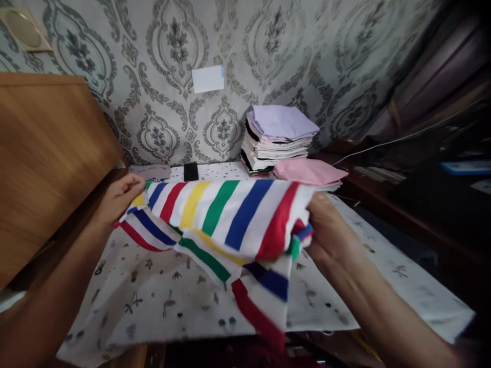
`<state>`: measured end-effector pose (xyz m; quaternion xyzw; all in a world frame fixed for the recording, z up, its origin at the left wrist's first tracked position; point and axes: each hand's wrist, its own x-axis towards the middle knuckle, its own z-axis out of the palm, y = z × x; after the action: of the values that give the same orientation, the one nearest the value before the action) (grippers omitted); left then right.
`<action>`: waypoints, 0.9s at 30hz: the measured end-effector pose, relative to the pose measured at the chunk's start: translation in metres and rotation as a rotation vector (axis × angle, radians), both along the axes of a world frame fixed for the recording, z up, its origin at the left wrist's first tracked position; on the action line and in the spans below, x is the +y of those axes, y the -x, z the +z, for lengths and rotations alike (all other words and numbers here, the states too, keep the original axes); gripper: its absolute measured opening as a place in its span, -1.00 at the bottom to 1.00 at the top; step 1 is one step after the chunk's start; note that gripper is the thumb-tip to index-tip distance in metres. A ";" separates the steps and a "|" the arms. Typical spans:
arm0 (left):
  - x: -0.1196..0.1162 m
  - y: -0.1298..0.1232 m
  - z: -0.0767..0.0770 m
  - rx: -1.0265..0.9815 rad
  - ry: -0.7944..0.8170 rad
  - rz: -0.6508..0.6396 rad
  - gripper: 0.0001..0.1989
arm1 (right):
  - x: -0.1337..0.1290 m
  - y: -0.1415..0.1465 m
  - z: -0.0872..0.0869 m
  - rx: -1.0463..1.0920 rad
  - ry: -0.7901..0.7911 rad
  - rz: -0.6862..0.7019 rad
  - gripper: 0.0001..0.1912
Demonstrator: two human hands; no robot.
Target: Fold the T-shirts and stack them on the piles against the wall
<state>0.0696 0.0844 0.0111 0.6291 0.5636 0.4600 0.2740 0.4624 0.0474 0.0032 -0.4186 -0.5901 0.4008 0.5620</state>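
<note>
A striped cloth garment, white with red, blue, yellow and green bands, is stretched between my two hands above the table. My left hand pinches its left end, thumb on top. At the other end my right hand grips the bunched fabric, and its fingertips are hidden behind the cloth. A loose flap hangs down near the right hand, past the table's front edge. Which kind of garment it is, I cannot tell.
A patterned white cloth covers the table. At the back stand a tall stack of folded clothes and a lower pile with pink on top. A black phone-like object lies by the wall. A wooden panel rises at left.
</note>
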 end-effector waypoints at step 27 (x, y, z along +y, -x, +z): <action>0.038 0.022 -0.104 0.799 0.138 -0.024 -0.74 | 0.082 0.026 -0.099 -1.049 -0.295 0.313 -0.79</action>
<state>0.0479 0.1226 -0.0932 0.7451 0.6478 0.1372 0.0804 0.4369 0.1297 -0.0960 -0.3864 -0.8951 0.1308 0.1802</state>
